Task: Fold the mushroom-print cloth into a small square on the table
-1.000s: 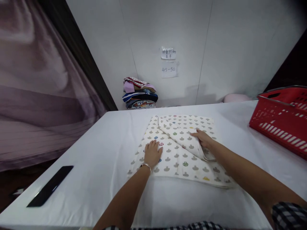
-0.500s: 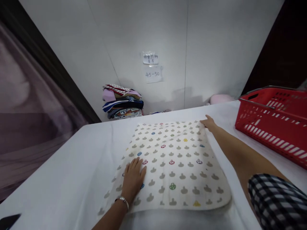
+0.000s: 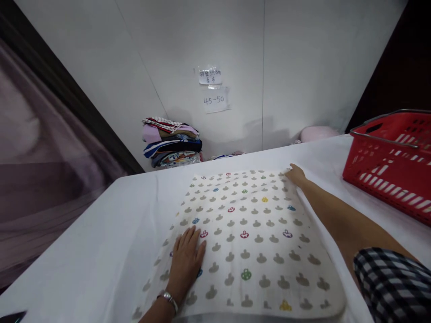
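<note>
A cream cloth mat with grey and coloured mushroom-like prints lies spread over the white-covered table. My left hand rests flat on the mat's left side, palm down, fingers a little apart, a silver bracelet on its wrist. At the far right corner of the mat, my right hand has its fingers closed on the edge; the fingertips show only small there. The mat's near corner on the right is rounded, and its surface has slight wrinkles near the far side.
A red plastic basket with a metal handle stands on the right. Folded fabrics are stacked beyond the far edge, by a wall with paper labels. A pink bundle lies far right; a mauve curtain hangs left.
The far right corner of the mat has shifted slightly right with my right hand, and the mat looks a little larger. My left hand stays flat on it. The camera view has shifted slightly.
</note>
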### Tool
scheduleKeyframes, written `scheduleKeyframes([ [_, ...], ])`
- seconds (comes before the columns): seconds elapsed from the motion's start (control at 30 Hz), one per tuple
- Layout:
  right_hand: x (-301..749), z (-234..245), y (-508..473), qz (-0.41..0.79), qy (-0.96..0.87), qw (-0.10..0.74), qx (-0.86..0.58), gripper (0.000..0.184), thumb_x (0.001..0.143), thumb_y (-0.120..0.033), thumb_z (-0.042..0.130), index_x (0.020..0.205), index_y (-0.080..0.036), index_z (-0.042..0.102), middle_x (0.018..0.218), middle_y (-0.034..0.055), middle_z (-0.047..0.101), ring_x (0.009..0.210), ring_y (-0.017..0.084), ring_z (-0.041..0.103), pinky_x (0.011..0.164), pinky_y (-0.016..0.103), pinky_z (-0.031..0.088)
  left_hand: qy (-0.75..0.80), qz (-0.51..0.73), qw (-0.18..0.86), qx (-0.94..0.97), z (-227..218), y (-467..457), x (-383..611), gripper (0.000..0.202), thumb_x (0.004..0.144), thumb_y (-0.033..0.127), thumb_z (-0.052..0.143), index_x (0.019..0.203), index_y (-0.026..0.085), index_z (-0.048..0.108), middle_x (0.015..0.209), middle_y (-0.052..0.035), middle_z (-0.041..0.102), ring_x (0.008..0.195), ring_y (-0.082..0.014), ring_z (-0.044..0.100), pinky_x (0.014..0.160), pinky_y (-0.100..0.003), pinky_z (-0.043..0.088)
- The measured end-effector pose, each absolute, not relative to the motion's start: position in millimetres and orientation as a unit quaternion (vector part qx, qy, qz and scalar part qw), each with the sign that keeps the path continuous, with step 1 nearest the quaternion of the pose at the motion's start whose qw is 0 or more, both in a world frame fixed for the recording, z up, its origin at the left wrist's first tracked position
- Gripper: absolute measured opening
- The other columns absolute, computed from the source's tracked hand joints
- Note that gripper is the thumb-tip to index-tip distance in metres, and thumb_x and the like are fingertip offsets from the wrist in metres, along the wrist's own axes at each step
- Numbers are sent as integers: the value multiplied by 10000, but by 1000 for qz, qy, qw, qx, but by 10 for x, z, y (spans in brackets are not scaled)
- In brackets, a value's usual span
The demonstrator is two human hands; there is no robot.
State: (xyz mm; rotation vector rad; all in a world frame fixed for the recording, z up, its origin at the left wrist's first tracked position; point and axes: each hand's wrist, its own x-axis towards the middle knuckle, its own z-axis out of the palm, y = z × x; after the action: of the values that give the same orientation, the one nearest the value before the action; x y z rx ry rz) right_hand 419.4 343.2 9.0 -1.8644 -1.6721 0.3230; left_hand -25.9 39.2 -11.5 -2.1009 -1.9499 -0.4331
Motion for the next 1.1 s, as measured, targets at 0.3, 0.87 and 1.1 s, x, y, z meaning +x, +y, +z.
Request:
scheduleKeyframes([
  [0.3, 3127, 263, 3572, 124, -785, 197, -574, 333, 871, -223, 428, 1114, -196, 653, 1181, 72, 642, 1102, 224, 558, 944, 313, 403, -672, -147, 111, -717, -112, 362, -234, 416, 904, 373, 425, 1266, 201, 535, 1356, -84, 511, 1265, -252, 449, 1055, -478, 337],
  [0.87, 1899, 201, 3912, 112, -850, 72, -510, 198, 808, -302, 558, 922, -205, 688, 1022, 81, 675, 926, 214, 593, 738, 263, 415, -673, -178, 100, -711, -53, 304, -162, 394, 876, 281, 486, 1256, 185, 528, 1345, -104, 515, 1275, -271, 430, 1048, -512, 355],
  [1.1, 1792, 58, 3973, 84, -818, 96, -561, 243, 861, -324, 469, 915, -182, 658, 1004, 97, 667, 901, 217, 587, 711, 282, 416, -673, -265, 66, -687, -25, 264, -169, 290, 858, 176, 468, 1123, 184, 586, 1236, -104, 586, 1195, -248, 503, 1022, -514, 396],
])
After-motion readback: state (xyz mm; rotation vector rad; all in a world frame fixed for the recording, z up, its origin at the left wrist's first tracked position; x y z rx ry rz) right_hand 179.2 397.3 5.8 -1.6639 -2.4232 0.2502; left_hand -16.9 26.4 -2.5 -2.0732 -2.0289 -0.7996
